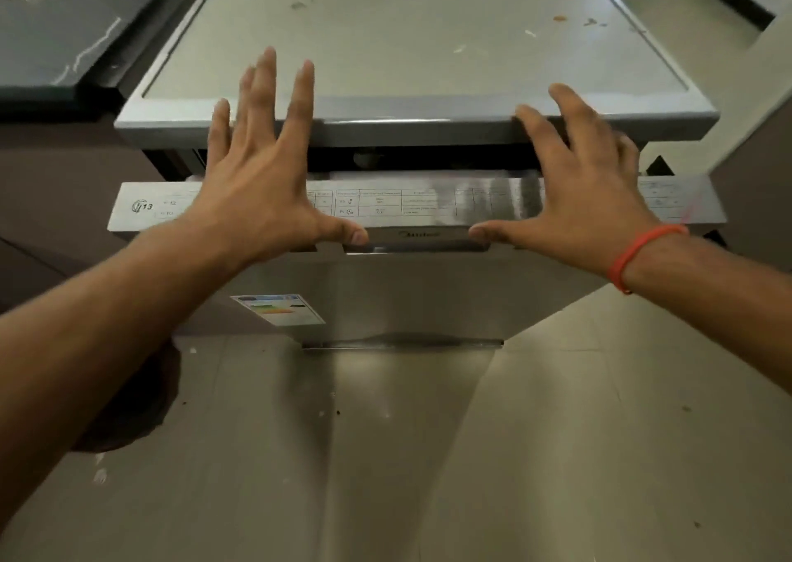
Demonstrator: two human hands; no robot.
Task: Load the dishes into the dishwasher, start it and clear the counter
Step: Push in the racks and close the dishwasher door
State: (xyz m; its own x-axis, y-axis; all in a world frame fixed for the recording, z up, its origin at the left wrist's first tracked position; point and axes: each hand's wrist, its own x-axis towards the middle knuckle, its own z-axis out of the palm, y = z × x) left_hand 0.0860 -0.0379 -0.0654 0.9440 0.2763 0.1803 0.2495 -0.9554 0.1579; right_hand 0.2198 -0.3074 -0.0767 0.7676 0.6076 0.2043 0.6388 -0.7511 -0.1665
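Left hand (257,184) is spread wide, fingers straight, palm over the top edge of the door (411,205), thumb at the handle (418,238); right hand (574,175) is likewise open, fingers loosely bent, holding nothing; the door of the dishwasher (407,60) stands just ajar, a dark gap showing; push evenly with both palms, square to the front, until it latches.

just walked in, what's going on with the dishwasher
A person stands over a steel dishwasher with both hands spread at the top edge of its door. The left hand and right hand have fingers straight, thumbs near the handle recess. The door is ajar, a dark gap showing under the top panel.
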